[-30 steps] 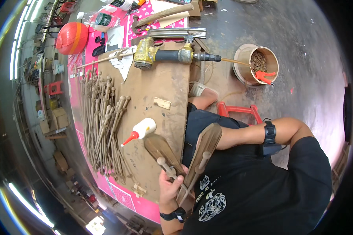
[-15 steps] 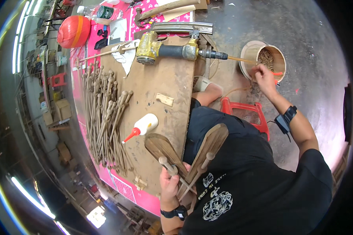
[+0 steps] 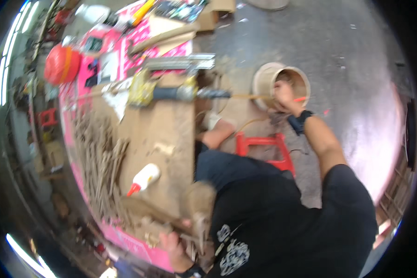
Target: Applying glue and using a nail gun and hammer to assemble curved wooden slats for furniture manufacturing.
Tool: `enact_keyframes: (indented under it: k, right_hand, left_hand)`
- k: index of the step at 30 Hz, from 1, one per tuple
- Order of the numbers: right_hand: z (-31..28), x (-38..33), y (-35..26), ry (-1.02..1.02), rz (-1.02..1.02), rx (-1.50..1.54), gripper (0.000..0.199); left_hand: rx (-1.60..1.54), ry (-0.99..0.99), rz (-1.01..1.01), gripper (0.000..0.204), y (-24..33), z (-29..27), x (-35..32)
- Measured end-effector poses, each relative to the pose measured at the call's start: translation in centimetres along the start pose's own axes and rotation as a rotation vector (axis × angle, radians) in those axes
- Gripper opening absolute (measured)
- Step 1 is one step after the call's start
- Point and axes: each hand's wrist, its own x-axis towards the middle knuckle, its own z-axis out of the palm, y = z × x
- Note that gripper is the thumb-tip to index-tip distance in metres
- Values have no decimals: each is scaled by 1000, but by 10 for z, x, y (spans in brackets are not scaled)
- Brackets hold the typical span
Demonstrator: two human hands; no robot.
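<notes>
My left hand is low in the picture, closed round a wooden piece with two flat, round-ended slats spread apart and thin turned sticks beside them. The picture is smeared, so the exact grip is unclear. My right hand reaches into the mouth of a round, pale wooden tub on the floor at the right. Its fingers are inside the tub, blurred and partly hidden, and the tub's small brown contents barely show.
On the table board lie a yellow-and-black air tool, a white glue bottle with a red nozzle and a pile of knobbed wooden sticks. A red plastic stool stands near my legs. A red ball-like object sits far left.
My view has swung, shifting the table leftward. My right hand has gone from above the tub's rim down into its mouth. The left hand still holds the slatted piece, now lower in the picture.
</notes>
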Motion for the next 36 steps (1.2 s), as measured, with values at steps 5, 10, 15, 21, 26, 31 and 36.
enact_keyframes:
  k: [5, 10, 15, 21, 26, 31, 36]
  right_hand:
    - [15, 13, 7, -65, 81, 42, 28]
    - [11, 15, 16, -74, 206, 11, 47]
    - [13, 14, 18, -188, 143, 29, 52]
    - [22, 24, 8, -413, 115, -261, 45]
    - [33, 30, 14, -263, 234, -84, 41]
    - [29, 16, 18, -38, 313, -51, 36]
    - [0, -2, 13, -14, 248, 60, 33]
  left_hand:
    - [-182, 153, 111, 59, -10, -21, 1]
    - [-144, 221, -15, 59, 2, -15, -2]
    - [-138, 256, -53, 58, 12, 6, 7]
    - [-148, 268, -65, 58, 12, 13, 16]
    - [-150, 275, -63, 58, 14, 14, 20]
    - [-163, 267, -63, 57, 14, 14, 18]
    - [-173, 256, -62, 57, 15, 12, 18]
